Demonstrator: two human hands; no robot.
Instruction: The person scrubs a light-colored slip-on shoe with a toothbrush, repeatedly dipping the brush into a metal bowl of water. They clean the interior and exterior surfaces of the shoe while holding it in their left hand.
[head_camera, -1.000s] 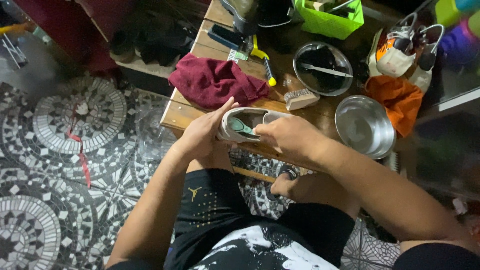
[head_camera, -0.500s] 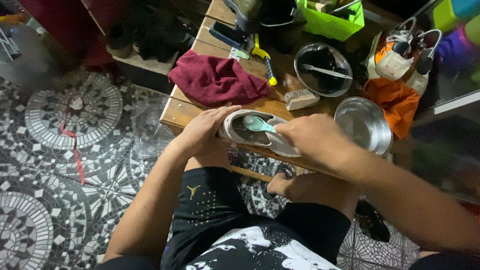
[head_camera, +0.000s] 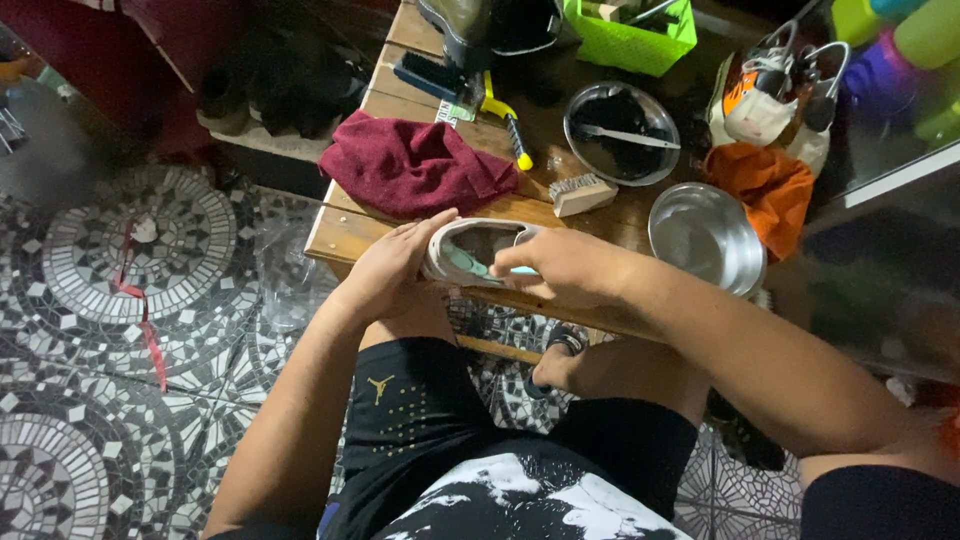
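Wooden table edge carries a pale shoe. Left hand clasps its heel; right hand grips a teal brush, apparently inside. Scrubbing looks underway; shoe remains grubby, unrinsed.

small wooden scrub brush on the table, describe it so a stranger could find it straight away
Start at the wooden table and find the crumpled dark red towel. Just to its right, in front of the round dish of dark liquid, lies the scrub brush. It is a pale wooden block with short bristles, unlike the long yellow-handled brush further back.
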